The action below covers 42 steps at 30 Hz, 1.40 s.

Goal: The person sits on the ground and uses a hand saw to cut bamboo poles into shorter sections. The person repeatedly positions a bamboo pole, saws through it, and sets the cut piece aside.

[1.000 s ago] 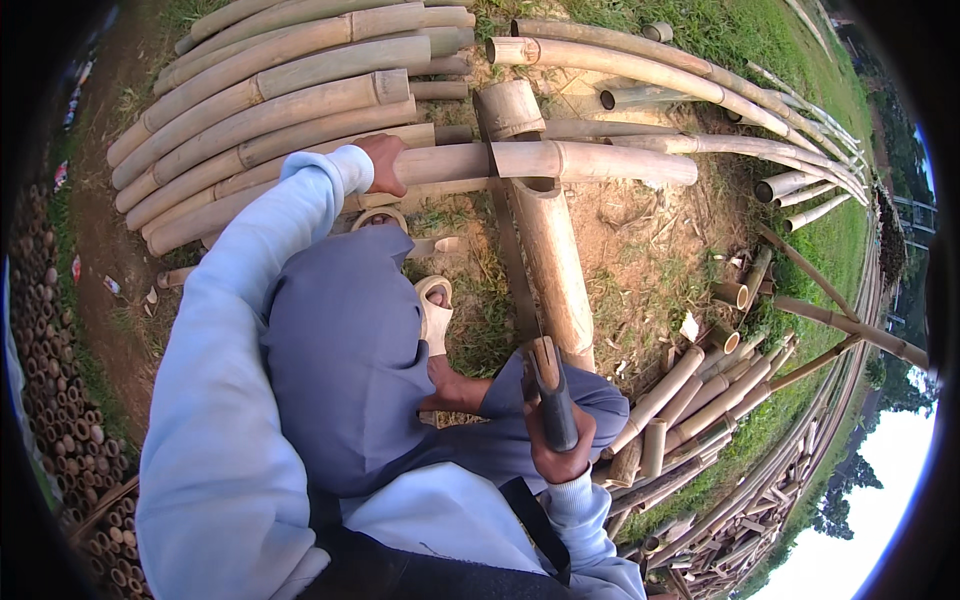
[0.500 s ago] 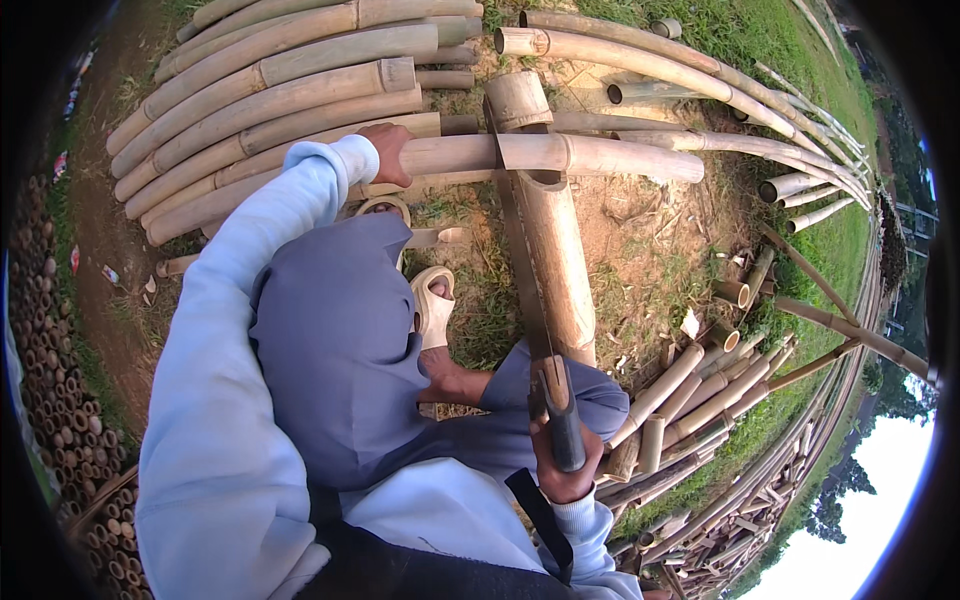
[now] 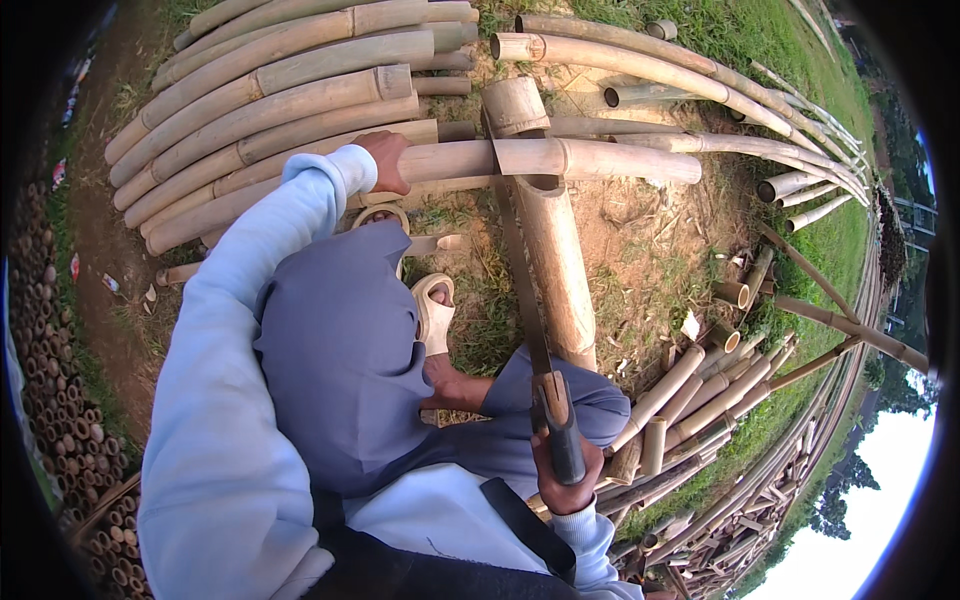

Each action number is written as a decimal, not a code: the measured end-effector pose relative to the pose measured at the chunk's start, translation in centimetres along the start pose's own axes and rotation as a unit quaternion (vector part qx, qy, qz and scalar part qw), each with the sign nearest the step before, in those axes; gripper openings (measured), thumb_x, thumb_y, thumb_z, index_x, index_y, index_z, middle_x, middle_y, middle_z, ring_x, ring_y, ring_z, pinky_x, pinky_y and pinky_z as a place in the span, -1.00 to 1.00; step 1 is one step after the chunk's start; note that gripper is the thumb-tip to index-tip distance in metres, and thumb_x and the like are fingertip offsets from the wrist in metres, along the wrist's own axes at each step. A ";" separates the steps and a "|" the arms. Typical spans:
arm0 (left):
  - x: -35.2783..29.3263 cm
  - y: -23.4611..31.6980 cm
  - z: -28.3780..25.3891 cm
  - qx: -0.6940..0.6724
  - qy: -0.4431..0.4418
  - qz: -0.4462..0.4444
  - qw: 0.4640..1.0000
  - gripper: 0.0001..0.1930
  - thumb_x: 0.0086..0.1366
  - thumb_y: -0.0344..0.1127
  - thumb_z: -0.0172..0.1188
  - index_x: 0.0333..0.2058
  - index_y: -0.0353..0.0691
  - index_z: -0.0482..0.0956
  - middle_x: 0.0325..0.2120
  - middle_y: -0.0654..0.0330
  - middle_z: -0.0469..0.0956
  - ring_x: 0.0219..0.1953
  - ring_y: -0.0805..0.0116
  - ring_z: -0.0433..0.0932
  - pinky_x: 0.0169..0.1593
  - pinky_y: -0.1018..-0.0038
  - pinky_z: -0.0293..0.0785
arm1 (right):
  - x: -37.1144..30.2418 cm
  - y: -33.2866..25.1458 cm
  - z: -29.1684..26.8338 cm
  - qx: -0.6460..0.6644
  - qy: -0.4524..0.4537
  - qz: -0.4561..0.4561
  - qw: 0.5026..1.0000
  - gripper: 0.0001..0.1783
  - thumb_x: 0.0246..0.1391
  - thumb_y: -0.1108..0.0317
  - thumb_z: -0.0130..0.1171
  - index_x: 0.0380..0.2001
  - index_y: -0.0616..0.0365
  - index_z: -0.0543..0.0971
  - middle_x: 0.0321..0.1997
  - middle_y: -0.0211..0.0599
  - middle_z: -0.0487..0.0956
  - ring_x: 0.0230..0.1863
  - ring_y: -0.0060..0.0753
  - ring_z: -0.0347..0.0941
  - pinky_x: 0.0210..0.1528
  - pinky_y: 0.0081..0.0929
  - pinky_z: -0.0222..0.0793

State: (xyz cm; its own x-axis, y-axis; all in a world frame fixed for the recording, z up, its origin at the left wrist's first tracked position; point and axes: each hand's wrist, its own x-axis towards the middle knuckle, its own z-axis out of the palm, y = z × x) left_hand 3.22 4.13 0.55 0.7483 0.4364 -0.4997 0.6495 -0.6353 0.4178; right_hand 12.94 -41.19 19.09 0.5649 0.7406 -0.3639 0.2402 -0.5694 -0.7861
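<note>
My right hand (image 3: 568,470) is wrapped round the dark handle of a hand saw (image 3: 524,270). Its long blade runs away from me and crosses a bamboo pole (image 3: 620,160) lying sideways. My left hand (image 3: 386,161) grips that pole to the left of the blade. The pole rests across a thicker bamboo piece (image 3: 555,260) that points away from me and has a notch near its far end. Whether the teeth have cut into the pole is hidden by the blade.
Several bamboo poles (image 3: 330,90) lie stacked at the far left, and long poles (image 3: 640,60) stretch to the right. Short cut pieces (image 3: 690,395) are heaped at the right. A bamboo prop (image 3: 850,325) slants beyond them. My sandalled foot (image 3: 433,312) stands near the thick piece.
The saw and my right hand have shifted slightly toward me along the blade's line. My left hand keeps its grip on the pole.
</note>
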 end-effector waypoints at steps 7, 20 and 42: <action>1.7 -1.5 0.7 -0.044 0.001 0.012 0.999 -0.37 -0.16 -0.06 0.37 -0.09 -0.33 0.63 -0.14 -0.16 0.64 -0.08 -0.04 0.62 0.03 0.19 0.51 | 13.7 1.6 5.4 0.027 0.038 -0.058 0.997 -0.77 0.02 0.45 0.31 -0.24 0.35 0.62 -0.52 -0.10 0.59 -0.47 -0.44 0.52 -0.34 -0.38 0.44; -1.0 0.7 4.1 0.142 0.223 -0.018 0.964 -0.40 0.01 -0.13 0.45 -0.04 -0.25 0.40 -0.20 -0.04 0.62 -0.12 -0.05 0.63 -0.01 0.13 0.53 | 12.6 2.3 6.7 0.082 0.039 -0.070 0.993 -0.82 0.09 0.40 0.37 -0.42 0.25 0.56 -0.57 -0.47 0.49 -0.51 -0.66 0.32 -0.44 -0.53 0.28; -2.4 1.2 2.1 0.082 0.115 -0.058 0.988 -0.51 0.05 -0.16 0.36 -0.07 -0.25 0.48 -0.24 -0.11 0.65 -0.12 -0.15 0.63 0.02 0.04 0.51 | 4.1 -0.5 2.9 0.034 0.024 -0.046 0.998 -0.63 0.05 0.51 0.27 -0.03 0.31 0.59 -0.33 -0.18 0.68 -0.28 -0.53 0.59 -0.18 -0.49 0.49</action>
State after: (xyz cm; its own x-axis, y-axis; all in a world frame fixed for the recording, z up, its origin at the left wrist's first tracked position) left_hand 1.89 1.01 0.67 0.6937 0.6334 -0.3430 0.7158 -0.6593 0.2301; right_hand 12.84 -36.77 16.52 0.5805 0.7700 -0.2649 0.2398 -0.4725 -0.8481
